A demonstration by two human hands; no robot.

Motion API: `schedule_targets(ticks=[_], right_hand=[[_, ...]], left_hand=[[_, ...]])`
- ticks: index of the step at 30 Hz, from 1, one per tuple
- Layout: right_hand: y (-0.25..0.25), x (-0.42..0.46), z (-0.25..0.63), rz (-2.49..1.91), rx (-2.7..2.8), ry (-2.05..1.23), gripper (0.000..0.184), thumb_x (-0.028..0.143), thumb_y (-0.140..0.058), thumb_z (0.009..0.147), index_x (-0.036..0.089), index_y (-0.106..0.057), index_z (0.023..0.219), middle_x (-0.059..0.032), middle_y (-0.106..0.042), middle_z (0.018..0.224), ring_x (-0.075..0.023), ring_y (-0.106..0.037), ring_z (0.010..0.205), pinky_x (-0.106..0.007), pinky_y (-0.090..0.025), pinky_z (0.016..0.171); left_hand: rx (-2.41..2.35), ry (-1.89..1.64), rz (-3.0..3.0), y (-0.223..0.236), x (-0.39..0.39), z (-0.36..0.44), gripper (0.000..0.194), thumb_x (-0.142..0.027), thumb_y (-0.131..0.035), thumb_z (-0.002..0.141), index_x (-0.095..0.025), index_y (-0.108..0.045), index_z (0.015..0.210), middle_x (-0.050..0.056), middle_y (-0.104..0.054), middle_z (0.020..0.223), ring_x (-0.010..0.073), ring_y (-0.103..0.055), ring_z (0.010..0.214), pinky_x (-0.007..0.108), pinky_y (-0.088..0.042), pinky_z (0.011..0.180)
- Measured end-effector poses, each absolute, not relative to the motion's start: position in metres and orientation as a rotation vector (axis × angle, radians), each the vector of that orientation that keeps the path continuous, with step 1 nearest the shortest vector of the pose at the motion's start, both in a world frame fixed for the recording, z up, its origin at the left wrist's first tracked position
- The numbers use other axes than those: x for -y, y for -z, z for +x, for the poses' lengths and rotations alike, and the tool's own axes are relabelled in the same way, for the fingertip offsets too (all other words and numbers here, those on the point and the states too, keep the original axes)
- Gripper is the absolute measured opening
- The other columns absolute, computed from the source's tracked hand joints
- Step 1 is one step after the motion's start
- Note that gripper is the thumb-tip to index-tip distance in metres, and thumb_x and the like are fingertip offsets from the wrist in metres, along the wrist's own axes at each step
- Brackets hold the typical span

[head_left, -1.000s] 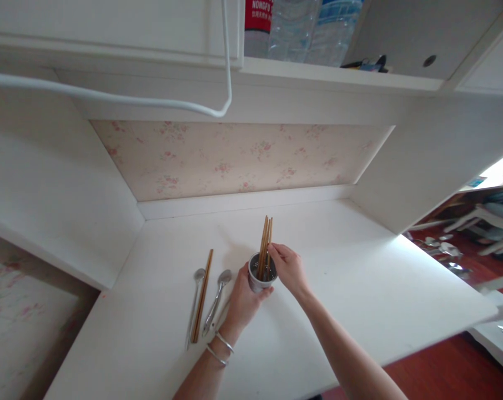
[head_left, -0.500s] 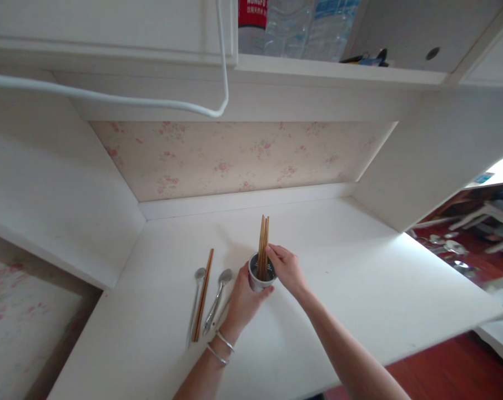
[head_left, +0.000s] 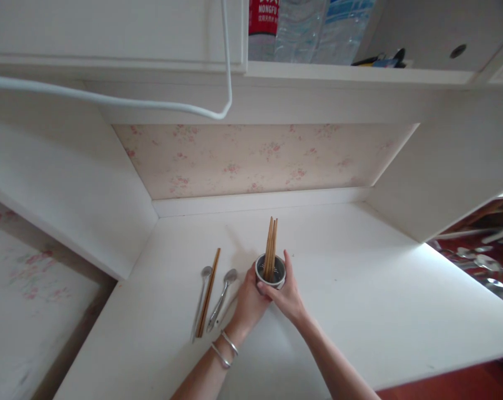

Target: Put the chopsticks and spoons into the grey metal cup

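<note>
A metal utensil holder (head_left: 280, 280) with holes in its bottom is between my hands, its mouth tilted up toward me. My left hand (head_left: 251, 303) wraps its left side. On the right, my right hand (head_left: 288, 294) grips it too, thumb at the near rim and forefinger stretched along the far side. Several wooden chopsticks (head_left: 271, 244) stand inside, leaning together. Left of my hands, a pair of chopsticks (head_left: 209, 291) lies between a thin long-handled spoon (head_left: 201, 294) and a larger metal spoon (head_left: 223, 297). Another pale utensil (head_left: 229, 308) is partly hidden by my left hand.
The white tabletop (head_left: 360, 300) has a raised back edge and side panels. Overhead, a white cable (head_left: 151, 103) hangs before the cabinet, and plastic bottles (head_left: 299, 30) stand on a shelf. More shiny metal items (head_left: 480, 266) are at the far right, beyond the panel.
My right hand has let go of the chopsticks and moved down onto the holder's right side. The chopsticks stay in the holder. The view has shifted slightly.
</note>
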State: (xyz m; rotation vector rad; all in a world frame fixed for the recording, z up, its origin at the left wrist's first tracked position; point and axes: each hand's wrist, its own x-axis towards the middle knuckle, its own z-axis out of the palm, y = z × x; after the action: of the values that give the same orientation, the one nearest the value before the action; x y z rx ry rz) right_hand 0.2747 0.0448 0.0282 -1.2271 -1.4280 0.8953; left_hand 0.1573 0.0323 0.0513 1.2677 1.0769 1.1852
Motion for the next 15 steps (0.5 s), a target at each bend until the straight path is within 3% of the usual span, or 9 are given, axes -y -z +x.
schedule_targets(ticks=[4,6,8,11,15], right_hand=[[-0.020,-0.047,0.274,-1.257,1.366,-0.918,0.113,0.040,-0.080,0.064,0.026,-0.006,0.149,-0.0128,-0.053,0.133,-0.0319,-0.050,0.123,-0.055,-0.034,0.105],[-0.012,-0.048,0.276,-1.263,1.358,-0.936,0.110,0.039,-0.080,0.064,0.028,-0.009,0.148,-0.0125,-0.051,0.135,-0.0319,-0.047,0.126,-0.056,-0.033,0.106],[-0.003,-0.048,0.277,-1.255,1.358,-0.951,0.107,0.039,-0.079,0.065,0.030,-0.013,0.147,-0.0114,-0.048,0.138,-0.0315,-0.044,0.128,-0.056,-0.031,0.107],[0.007,-0.049,0.278,-1.241,1.364,-0.947,0.101,0.037,-0.080,0.064,0.030,-0.020,0.145,-0.0105,-0.047,0.140,-0.0318,-0.042,0.130,-0.056,-0.029,0.108],[0.008,-0.049,0.279,-1.231,1.401,-0.925,0.092,0.036,-0.080,0.064,0.029,-0.030,0.141,-0.0106,-0.049,0.138,-0.0326,-0.042,0.129,-0.056,-0.030,0.107]], left_hand=[[-1.306,-1.131,1.510,-0.056,-0.015,0.138,0.076,-0.027,-0.069,0.072,-0.021,-0.035,0.139,0.013,-0.043,0.142,0.0289,-0.039,0.132,0.046,-0.031,0.110],[-1.387,-1.028,1.532,-0.064,-0.006,0.119,0.074,-0.034,-0.064,0.078,-0.021,-0.029,0.142,0.014,-0.043,0.142,0.0255,-0.046,0.127,0.042,-0.041,0.104],[-1.426,-0.920,1.547,-0.073,-0.002,0.097,0.053,-0.040,-0.054,0.085,-0.023,-0.041,0.133,0.011,-0.056,0.128,0.0202,-0.060,0.107,0.034,-0.050,0.089],[-1.711,-0.752,1.725,-0.082,-0.004,0.065,0.028,-0.040,-0.041,0.091,-0.023,-0.058,0.106,0.005,-0.067,0.104,0.0167,-0.065,0.085,0.030,-0.050,0.079],[-2.171,-0.330,1.954,-0.072,-0.011,0.042,0.030,-0.028,-0.030,0.095,-0.020,-0.059,0.093,0.007,-0.068,0.094,0.0199,-0.064,0.087,0.030,-0.046,0.077]])
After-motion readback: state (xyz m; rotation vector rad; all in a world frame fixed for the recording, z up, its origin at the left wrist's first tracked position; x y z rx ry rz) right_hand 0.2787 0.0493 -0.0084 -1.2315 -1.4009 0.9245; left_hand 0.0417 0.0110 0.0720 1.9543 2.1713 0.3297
